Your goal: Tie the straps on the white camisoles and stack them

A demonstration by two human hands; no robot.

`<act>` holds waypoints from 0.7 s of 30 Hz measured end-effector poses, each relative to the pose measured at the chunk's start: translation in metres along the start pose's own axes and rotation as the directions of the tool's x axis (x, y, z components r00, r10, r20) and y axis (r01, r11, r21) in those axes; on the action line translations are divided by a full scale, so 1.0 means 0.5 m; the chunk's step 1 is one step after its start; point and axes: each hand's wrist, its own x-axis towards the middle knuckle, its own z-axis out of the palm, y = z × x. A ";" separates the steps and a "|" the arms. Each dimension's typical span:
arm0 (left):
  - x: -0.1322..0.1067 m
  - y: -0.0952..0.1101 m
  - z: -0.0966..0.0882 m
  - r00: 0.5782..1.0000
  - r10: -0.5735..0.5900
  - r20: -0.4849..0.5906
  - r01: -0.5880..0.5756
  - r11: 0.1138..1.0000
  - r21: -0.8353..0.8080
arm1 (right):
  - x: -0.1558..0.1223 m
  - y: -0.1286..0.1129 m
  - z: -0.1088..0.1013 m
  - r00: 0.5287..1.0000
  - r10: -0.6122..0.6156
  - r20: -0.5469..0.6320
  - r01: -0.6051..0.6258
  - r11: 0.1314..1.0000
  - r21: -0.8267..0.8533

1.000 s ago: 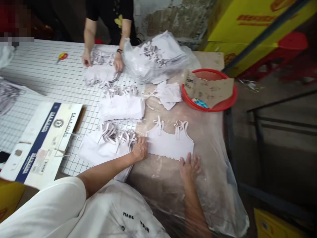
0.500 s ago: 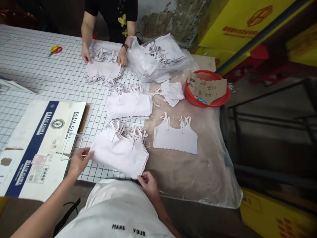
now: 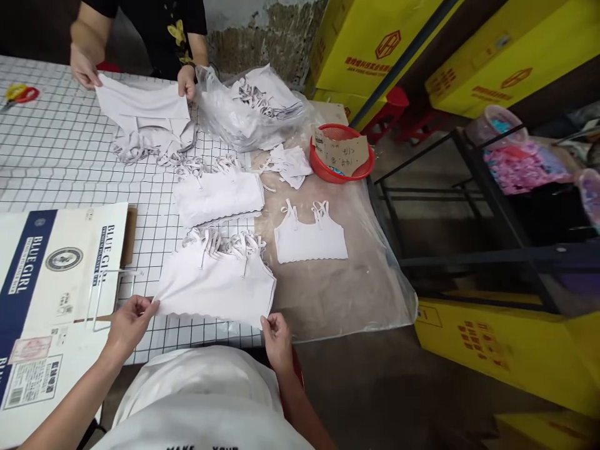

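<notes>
A pale camisole top (image 3: 215, 284) lies uppermost on a stack at the table's near edge, its straps bunched on the far side. My left hand (image 3: 129, 322) pinches its lower left corner. Between thumb and fingers, my right hand (image 3: 277, 337) grips the lower right corner, so the hem is drawn out between both hands. Just beyond lies a second stack of folded tops (image 3: 220, 197). On the right, a single camisole (image 3: 310, 240) is spread flat on clear plastic sheeting (image 3: 323, 294).
Across the table, a co-worker's hands (image 3: 186, 82) hold up another top (image 3: 145, 103). A plastic bag of tops (image 3: 262, 100), a red basket (image 3: 342, 175) with cardboard and scissors (image 3: 21, 94) are on the table. A printed carton (image 3: 84, 250) stands at left; a metal rack (image 3: 469, 253) is right.
My view has turned to the right. The hem between my hands is now pulled taut and slightly lifted. The co-worker has raised a top off their stack.
</notes>
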 end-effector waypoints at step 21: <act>-0.028 0.018 -0.001 0.896 -0.306 0.322 0.411 0.846 -0.339 | -0.025 0.071 0.011 0.933 0.358 -0.044 -0.326 0.890 0.319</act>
